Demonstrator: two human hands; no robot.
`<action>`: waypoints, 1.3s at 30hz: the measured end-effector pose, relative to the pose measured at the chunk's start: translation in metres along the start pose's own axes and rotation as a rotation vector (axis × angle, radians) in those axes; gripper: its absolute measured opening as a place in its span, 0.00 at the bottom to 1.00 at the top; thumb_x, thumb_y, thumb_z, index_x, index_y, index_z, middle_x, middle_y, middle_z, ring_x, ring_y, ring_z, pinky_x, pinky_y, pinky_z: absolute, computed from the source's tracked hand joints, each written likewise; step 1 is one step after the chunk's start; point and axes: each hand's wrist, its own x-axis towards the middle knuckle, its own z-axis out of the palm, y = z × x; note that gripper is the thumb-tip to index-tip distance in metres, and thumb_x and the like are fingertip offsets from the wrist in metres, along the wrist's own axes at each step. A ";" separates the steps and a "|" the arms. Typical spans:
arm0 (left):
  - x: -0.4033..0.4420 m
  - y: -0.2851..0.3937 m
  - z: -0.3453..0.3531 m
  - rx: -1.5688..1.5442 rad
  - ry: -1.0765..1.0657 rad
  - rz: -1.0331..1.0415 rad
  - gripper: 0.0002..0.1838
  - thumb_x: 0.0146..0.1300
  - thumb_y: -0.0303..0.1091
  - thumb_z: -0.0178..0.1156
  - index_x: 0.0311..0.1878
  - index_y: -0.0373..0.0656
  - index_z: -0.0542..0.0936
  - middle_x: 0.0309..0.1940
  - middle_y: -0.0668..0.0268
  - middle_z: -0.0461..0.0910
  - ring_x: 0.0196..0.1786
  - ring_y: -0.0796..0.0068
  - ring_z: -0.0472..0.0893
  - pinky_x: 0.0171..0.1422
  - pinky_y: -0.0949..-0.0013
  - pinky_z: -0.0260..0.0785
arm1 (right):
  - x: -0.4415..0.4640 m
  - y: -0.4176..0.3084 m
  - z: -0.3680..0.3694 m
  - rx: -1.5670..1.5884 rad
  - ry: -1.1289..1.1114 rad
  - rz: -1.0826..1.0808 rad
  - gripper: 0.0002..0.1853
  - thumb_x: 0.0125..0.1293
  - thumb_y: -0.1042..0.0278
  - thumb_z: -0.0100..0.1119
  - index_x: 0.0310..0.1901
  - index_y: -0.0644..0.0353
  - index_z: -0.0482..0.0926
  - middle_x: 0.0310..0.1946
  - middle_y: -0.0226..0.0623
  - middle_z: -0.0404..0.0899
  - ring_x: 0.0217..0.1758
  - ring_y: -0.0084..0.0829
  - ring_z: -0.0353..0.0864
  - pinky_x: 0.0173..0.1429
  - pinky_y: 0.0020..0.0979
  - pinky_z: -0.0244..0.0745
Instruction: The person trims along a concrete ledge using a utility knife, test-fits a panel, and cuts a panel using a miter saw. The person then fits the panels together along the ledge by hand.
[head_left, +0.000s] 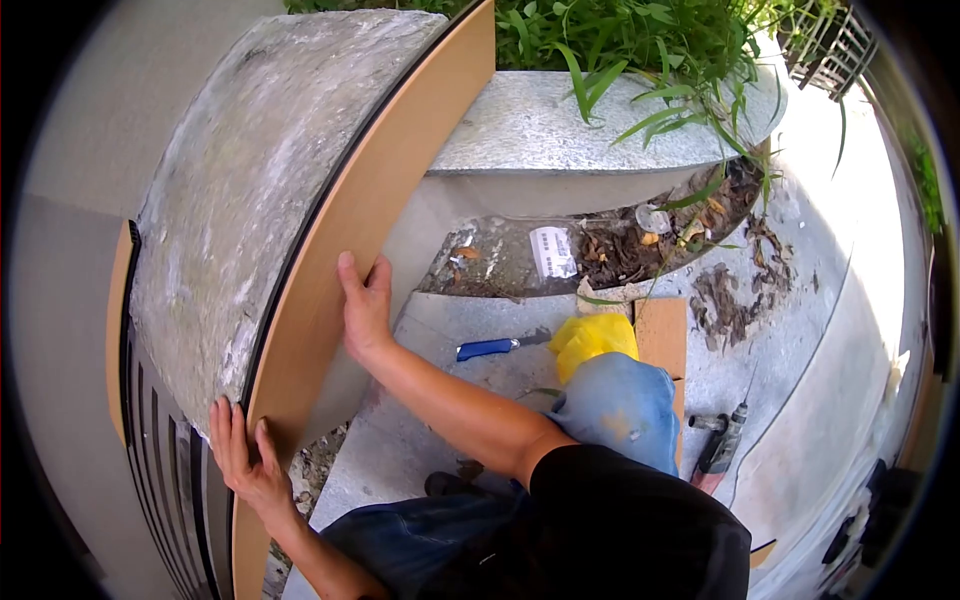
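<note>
A long tan board (370,190) with a black edge runs along the side of a curved, rough grey concrete bench top (250,150). My left hand (248,462) straddles the board's near part, fingers over its black edge and thumb on its tan face. Farther up, my right hand (368,308) rests against the tan face with thumb and a finger stretched out; its other fingers are hidden. Near my bent knee, a blue-handled saw or knife (487,348) lies on the stone paving.
A yellow cloth or bag (592,342) lies by my knee on cardboard (660,335). A power drill (722,445) stands to the right. Leaves and a white label (552,252) lie in the recess below a stone ledge (600,125). Dark slats (165,440) fill the left side.
</note>
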 end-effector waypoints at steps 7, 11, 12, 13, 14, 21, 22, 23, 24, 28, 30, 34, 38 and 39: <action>0.000 0.000 0.000 0.001 0.007 -0.003 0.20 0.69 0.25 0.67 0.63 0.36 0.83 0.68 0.55 0.81 0.75 0.50 0.75 0.79 0.52 0.63 | 0.000 0.000 0.003 0.009 0.003 -0.015 0.41 0.73 0.44 0.69 0.70 0.68 0.62 0.64 0.44 0.74 0.68 0.34 0.71 0.74 0.35 0.66; -0.001 -0.001 0.003 0.006 0.000 0.020 0.20 0.69 0.25 0.67 0.63 0.36 0.83 0.68 0.55 0.81 0.75 0.50 0.75 0.79 0.52 0.63 | -0.001 0.005 0.003 -0.014 0.021 -0.031 0.40 0.73 0.44 0.69 0.70 0.67 0.63 0.64 0.44 0.73 0.68 0.34 0.72 0.74 0.36 0.66; -0.001 0.001 0.002 -0.019 0.006 -0.003 0.20 0.69 0.25 0.67 0.63 0.36 0.83 0.69 0.55 0.81 0.75 0.50 0.75 0.79 0.52 0.63 | -0.001 0.006 0.003 -0.033 0.015 -0.049 0.40 0.73 0.44 0.69 0.70 0.67 0.63 0.64 0.44 0.74 0.68 0.34 0.72 0.74 0.36 0.66; 0.000 0.004 0.001 -0.044 0.012 -0.026 0.19 0.69 0.25 0.66 0.63 0.36 0.83 0.69 0.55 0.81 0.75 0.50 0.75 0.79 0.51 0.63 | 0.000 0.007 0.001 -0.034 0.019 -0.047 0.40 0.73 0.44 0.69 0.70 0.67 0.63 0.64 0.44 0.74 0.68 0.34 0.72 0.74 0.36 0.66; 0.000 0.006 -0.001 -0.043 0.008 -0.025 0.19 0.69 0.25 0.66 0.63 0.36 0.83 0.69 0.55 0.81 0.75 0.50 0.75 0.79 0.51 0.63 | 0.000 0.007 0.000 -0.061 0.013 -0.052 0.40 0.73 0.44 0.69 0.70 0.68 0.64 0.63 0.44 0.73 0.67 0.34 0.72 0.74 0.36 0.66; 0.093 0.069 -0.041 0.070 -0.320 0.057 0.42 0.63 0.29 0.72 0.79 0.41 0.65 0.78 0.51 0.66 0.79 0.46 0.66 0.81 0.49 0.58 | 0.002 0.014 0.000 -0.199 0.063 -0.081 0.42 0.72 0.42 0.68 0.71 0.68 0.63 0.66 0.48 0.64 0.68 0.40 0.69 0.74 0.40 0.67; 0.119 0.082 -0.039 0.037 -0.334 0.113 0.41 0.63 0.29 0.72 0.79 0.42 0.66 0.78 0.52 0.66 0.79 0.47 0.67 0.81 0.50 0.59 | 0.002 0.014 0.001 -0.197 0.093 -0.071 0.42 0.72 0.42 0.68 0.71 0.68 0.63 0.66 0.48 0.64 0.68 0.40 0.69 0.74 0.40 0.67; 0.143 0.086 -0.030 0.023 -0.330 0.221 0.39 0.64 0.29 0.71 0.78 0.42 0.67 0.78 0.53 0.67 0.78 0.47 0.68 0.80 0.51 0.61 | 0.002 0.015 0.002 -0.206 0.083 -0.088 0.43 0.72 0.41 0.68 0.72 0.68 0.62 0.67 0.49 0.62 0.69 0.41 0.69 0.74 0.40 0.67; 0.168 0.092 -0.017 -0.003 -0.336 0.304 0.38 0.65 0.30 0.71 0.77 0.42 0.68 0.77 0.52 0.68 0.78 0.46 0.68 0.80 0.51 0.62 | 0.002 0.015 0.002 -0.216 0.073 -0.111 0.44 0.72 0.41 0.68 0.73 0.68 0.61 0.68 0.50 0.60 0.70 0.42 0.68 0.75 0.41 0.66; 0.243 0.115 0.062 0.073 -0.327 0.538 0.41 0.69 0.49 0.69 0.79 0.43 0.66 0.80 0.46 0.62 0.80 0.42 0.65 0.81 0.49 0.59 | -0.002 0.007 0.009 -0.147 0.099 -0.073 0.44 0.72 0.45 0.69 0.75 0.67 0.58 0.69 0.50 0.58 0.71 0.42 0.67 0.76 0.41 0.66; 0.262 0.125 0.101 0.238 -0.266 0.641 0.43 0.69 0.49 0.69 0.81 0.44 0.63 0.81 0.47 0.59 0.81 0.43 0.62 0.82 0.49 0.58 | -0.004 0.003 0.011 -0.227 0.137 -0.106 0.43 0.71 0.43 0.70 0.71 0.69 0.60 0.64 0.44 0.69 0.66 0.35 0.72 0.73 0.36 0.69; 0.274 0.114 0.129 0.096 -0.308 0.674 0.45 0.69 0.47 0.68 0.83 0.46 0.59 0.84 0.48 0.56 0.84 0.45 0.57 0.84 0.51 0.54 | -0.001 0.013 0.009 -0.193 0.112 -0.112 0.42 0.71 0.47 0.71 0.71 0.68 0.60 0.65 0.44 0.66 0.68 0.34 0.69 0.74 0.38 0.67; 0.274 0.109 0.123 -0.267 -0.451 0.620 0.46 0.69 0.41 0.67 0.85 0.48 0.56 0.86 0.52 0.51 0.87 0.53 0.52 0.88 0.55 0.47 | -0.003 0.016 0.006 -0.255 0.133 -0.150 0.42 0.71 0.48 0.71 0.72 0.68 0.59 0.66 0.44 0.65 0.69 0.34 0.68 0.75 0.38 0.66; 0.274 0.110 0.123 -0.318 -0.471 0.596 0.45 0.69 0.40 0.67 0.85 0.48 0.56 0.86 0.53 0.52 0.87 0.54 0.53 0.88 0.55 0.47 | -0.003 0.015 0.006 -0.234 0.116 -0.143 0.43 0.71 0.48 0.72 0.72 0.68 0.59 0.66 0.44 0.65 0.69 0.34 0.68 0.75 0.38 0.65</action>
